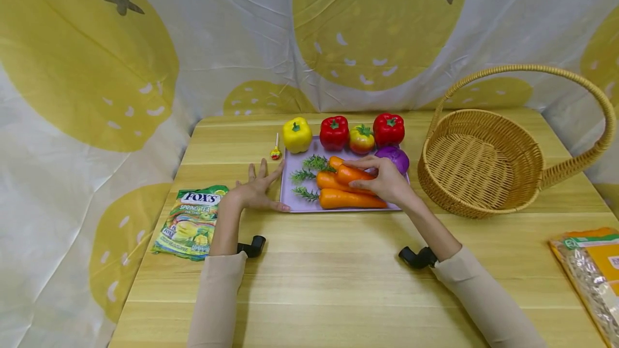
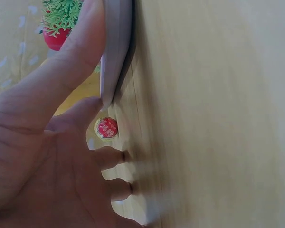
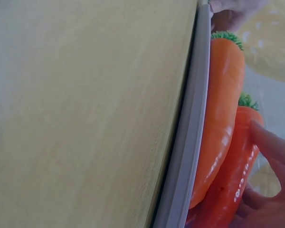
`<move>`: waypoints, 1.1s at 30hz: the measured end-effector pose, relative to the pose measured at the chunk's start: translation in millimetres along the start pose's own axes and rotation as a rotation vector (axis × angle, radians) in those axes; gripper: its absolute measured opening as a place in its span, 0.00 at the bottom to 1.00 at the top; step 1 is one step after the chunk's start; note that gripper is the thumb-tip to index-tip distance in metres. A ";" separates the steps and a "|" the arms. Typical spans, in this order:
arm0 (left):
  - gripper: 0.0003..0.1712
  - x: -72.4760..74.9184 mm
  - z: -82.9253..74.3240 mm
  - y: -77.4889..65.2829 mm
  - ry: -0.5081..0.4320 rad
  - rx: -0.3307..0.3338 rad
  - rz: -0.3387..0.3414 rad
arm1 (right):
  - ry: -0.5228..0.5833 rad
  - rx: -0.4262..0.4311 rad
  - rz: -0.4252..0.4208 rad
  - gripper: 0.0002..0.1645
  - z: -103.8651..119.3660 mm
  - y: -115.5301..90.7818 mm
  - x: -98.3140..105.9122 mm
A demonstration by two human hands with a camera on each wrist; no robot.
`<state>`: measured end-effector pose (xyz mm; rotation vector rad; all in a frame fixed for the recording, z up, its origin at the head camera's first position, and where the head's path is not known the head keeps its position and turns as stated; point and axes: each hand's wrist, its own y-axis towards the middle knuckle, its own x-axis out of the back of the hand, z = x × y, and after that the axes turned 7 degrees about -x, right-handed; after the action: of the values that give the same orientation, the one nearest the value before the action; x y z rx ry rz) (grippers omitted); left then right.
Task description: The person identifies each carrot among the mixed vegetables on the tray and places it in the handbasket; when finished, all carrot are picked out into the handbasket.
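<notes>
Carrot of glossy orange [image 1: 346,175]: on rectangular lilac tray [image 1: 296,164].
Right grip [image 1: 384,178]: pinching it; I judge picking is the step.
Left grip [image 1: 254,192]: spread, grasping nothing, at tray's edge.
Lift: needs clearing neighbouring carrots [image 1: 353,199], I think.

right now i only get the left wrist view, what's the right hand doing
Observer: The head view shows the right hand gripping an orange carrot between thumb and fingers, over the tray.
Operator: ok, anything standing past the tray's right end
Observer: Yes, a wicker basket with a tall arched handle stands there.
Operator: and what's out to the left of the left hand
Observer: A green Fox's bag lies on the table, to the left of the left hand and partly behind the forearm in the head view.
</notes>
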<state>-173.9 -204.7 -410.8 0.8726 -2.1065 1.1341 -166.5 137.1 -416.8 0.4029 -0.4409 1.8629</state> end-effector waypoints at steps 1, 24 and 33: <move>0.70 0.4 -0.8 0.2 -0.001 -0.002 0.000 | -0.003 0.001 -0.004 0.27 0.2 -0.3 0.7; 0.71 -3.2 2.0 2.9 0.000 0.005 -0.013 | -0.047 -0.013 -0.125 0.26 22.5 -48.6 85.8; 0.71 -2.4 2.0 1.3 0.002 -0.006 -0.011 | -0.082 -0.100 -0.237 0.28 11.7 -71.9 140.8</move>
<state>-173.8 -205.2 -414.1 0.8784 -2.0999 1.1217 -142.5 268.6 -331.7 0.4454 -0.5175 1.5926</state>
